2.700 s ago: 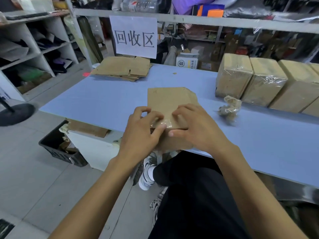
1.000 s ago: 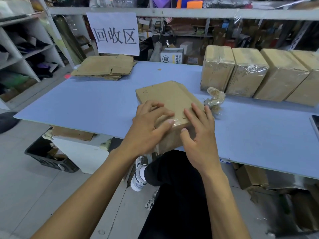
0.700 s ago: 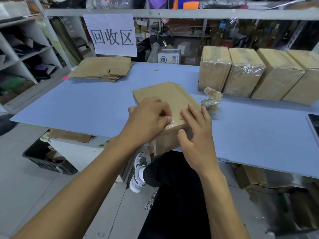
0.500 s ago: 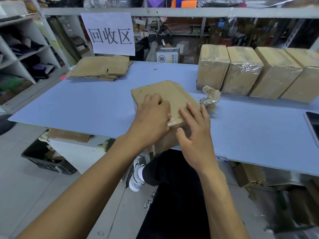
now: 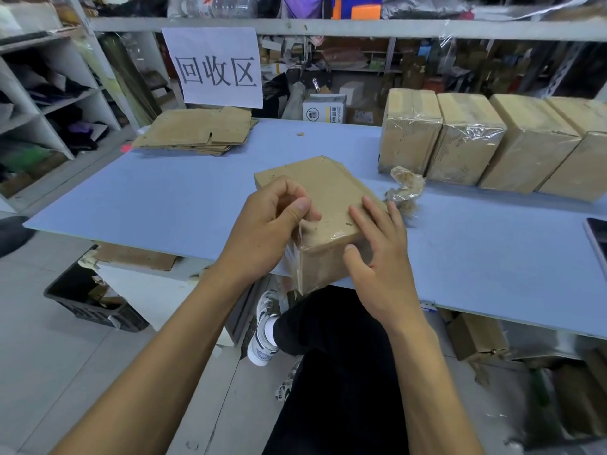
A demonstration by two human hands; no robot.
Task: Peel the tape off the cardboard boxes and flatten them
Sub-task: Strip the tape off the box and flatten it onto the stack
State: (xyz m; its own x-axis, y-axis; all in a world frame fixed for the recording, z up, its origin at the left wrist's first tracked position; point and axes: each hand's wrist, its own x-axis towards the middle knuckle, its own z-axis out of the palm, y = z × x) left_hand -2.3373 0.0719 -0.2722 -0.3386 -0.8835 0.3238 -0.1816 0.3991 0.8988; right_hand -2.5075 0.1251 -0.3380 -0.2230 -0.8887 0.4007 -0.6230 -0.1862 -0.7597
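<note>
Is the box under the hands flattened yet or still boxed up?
Still boxed up. The cardboard box keeps its full block shape, with clear tape on its near corner, which the left hand pinches.

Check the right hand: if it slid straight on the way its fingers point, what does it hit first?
Probably nothing soon. The right hand lies on the cardboard box, fingers aimed up-left along its top. Beyond the far edge is bare blue table; the flattened cardboard stack sits further left. Depth unclear.

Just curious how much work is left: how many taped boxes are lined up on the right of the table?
4 in a row: first, second, third, and a fourth cut off by the picture's edge; more may lie beyond it.
</note>
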